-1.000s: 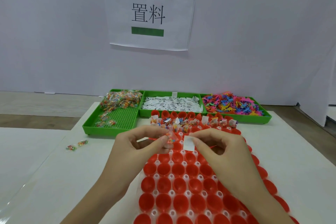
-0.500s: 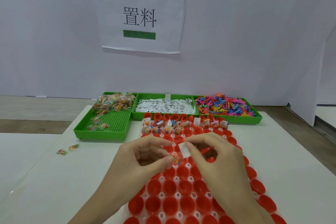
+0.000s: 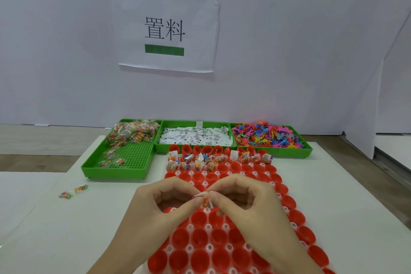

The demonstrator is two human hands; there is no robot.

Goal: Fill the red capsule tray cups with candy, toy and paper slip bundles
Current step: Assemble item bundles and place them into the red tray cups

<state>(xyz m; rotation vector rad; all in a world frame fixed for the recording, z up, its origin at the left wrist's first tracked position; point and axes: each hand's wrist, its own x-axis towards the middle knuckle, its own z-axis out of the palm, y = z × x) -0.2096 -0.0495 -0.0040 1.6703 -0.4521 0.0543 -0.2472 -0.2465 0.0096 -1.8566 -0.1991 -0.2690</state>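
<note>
The red capsule tray lies on the white table in front of me, with several far-row cups holding bundles. Above its middle, my left hand and my right hand meet fingertip to fingertip. Together they pinch a small bundle: a candy packet with a white paper slip folded against it. A toy in the bundle is not discernible. Most near cups are hollow and red.
Three green trays stand at the back: candy packets on the left, paper slips in the middle, coloured toys on the right. Two loose candy packets lie on the table at the left. A paper sign hangs on the wall.
The paper slip, held flat and open in my right fingers earlier, is now folded against the candy packet between both hands. Both hands sit nearer to me over the tray.
</note>
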